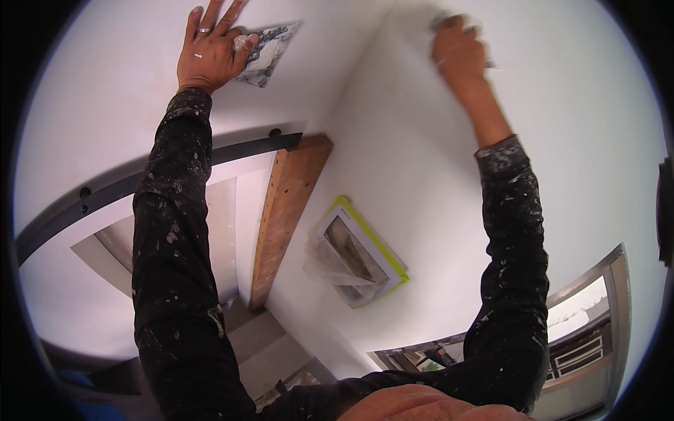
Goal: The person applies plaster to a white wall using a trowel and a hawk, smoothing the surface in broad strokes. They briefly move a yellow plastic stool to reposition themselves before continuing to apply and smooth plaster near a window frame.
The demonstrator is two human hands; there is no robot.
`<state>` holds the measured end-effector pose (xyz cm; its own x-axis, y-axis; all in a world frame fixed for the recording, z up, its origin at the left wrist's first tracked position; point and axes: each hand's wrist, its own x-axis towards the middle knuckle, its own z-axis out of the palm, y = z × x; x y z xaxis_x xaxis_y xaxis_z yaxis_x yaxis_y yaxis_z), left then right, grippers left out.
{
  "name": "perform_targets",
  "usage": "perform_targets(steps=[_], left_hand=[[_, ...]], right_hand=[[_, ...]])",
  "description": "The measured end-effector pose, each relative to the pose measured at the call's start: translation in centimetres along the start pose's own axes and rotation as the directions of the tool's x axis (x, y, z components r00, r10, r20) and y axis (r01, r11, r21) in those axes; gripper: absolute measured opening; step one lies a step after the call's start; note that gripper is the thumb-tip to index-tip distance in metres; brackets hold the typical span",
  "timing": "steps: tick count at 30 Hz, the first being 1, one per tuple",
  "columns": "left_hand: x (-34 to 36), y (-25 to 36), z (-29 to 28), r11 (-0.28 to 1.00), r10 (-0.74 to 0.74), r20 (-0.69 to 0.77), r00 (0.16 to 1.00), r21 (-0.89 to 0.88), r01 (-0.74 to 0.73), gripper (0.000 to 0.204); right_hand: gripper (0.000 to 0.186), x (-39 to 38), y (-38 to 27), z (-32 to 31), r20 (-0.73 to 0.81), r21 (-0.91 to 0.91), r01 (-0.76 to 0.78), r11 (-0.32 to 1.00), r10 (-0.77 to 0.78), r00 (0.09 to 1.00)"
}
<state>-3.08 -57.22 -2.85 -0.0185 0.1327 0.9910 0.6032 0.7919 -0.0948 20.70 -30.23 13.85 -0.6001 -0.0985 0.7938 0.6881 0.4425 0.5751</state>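
Observation:
My left hand (210,56), a ring on one finger, is raised against the white wall at the upper left, its fingers stretched out. Its thumb holds a square plastering blade (270,59) smeared with white filler, with a lump of filler near the thumb. On the other side of the wall corner my right hand (460,52) is closed, blurred by motion, around a flat grey scraper (439,19) at the wall. Only the scraper's edges show past the fingers. Both black sleeves are spattered with white.
A dark metal rail (239,149) runs along the left wall above an opening. A wooden post (291,210) stands by the corner. On the right wall sits a white, green-edged frame (375,245) with loose plastic film. A metal-framed window (618,295) is at the lower right.

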Motion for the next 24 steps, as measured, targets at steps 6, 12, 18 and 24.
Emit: perform_targets(steps=[6, 12, 18, 24], left_hand=[[0.2, 0.0, -0.5, 1.000, -0.009, 0.021, 1.000, 0.002, 0.008, 0.058], [-0.2, -0.5, -0.8, 0.999, -0.008, 0.070, 0.998, 0.051, 0.005, 0.059], [-0.2, -0.7, -1.3, 0.999, -0.025, 0.087, 0.996, 0.035, 0.022, 0.057], [0.6, 0.7, -0.8, 1.000, -0.017, 0.068, 0.998, -0.020, 0.019, 0.055]], right_hand=[[0.038, 5.5, 0.8, 3.4, -0.012, -0.132, -0.058, 0.990, 0.057, 0.998], [0.028, 2.9, -8.8, 8.4, 0.093, 0.053, 0.043, 0.998, -0.048, 0.994], [0.025, -0.7, -8.8, 2.3, 0.256, 0.076, 0.281, 0.957, -0.291, 0.922], [0.026, 5.4, 2.7, 4.2, -0.186, -0.293, 0.247, 0.924, -0.308, 0.933]])
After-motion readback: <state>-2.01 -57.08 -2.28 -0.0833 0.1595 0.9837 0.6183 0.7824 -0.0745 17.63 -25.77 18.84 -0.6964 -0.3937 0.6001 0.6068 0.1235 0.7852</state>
